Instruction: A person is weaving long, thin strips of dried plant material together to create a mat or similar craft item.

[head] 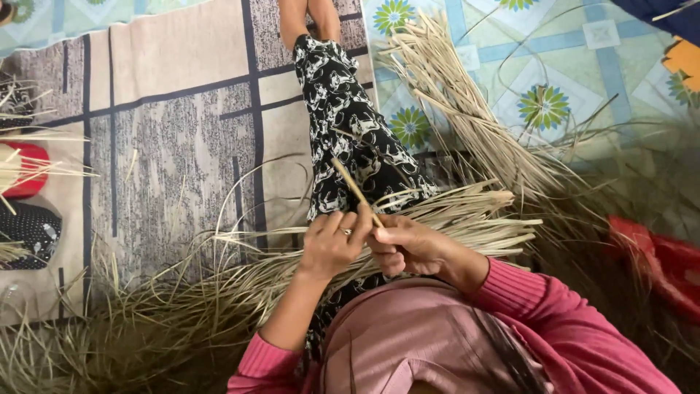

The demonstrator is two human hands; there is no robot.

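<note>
My left hand (pixel 332 241) and my right hand (pixel 405 244) meet over my lap, fingers pinched together on one thin dry reed strip (pixel 355 188) that sticks up and away to the upper left. Under the hands lies a bundle of pale reed strips (pixel 467 215) running to the right across my leg, which is clothed in black-and-white patterned fabric (pixel 350 131). Pink sleeves cover both forearms, and a pink head covering fills the bottom of the view.
Loose dry reeds (pixel 146 321) spread over a grey and beige rug (pixel 168 138) at the lower left. A larger sheaf of reeds (pixel 467 109) fans over a floral floor mat (pixel 554 87) at the upper right. Red cloth (pixel 656 255) lies at the right; a red and dark object (pixel 25 190) at the left edge.
</note>
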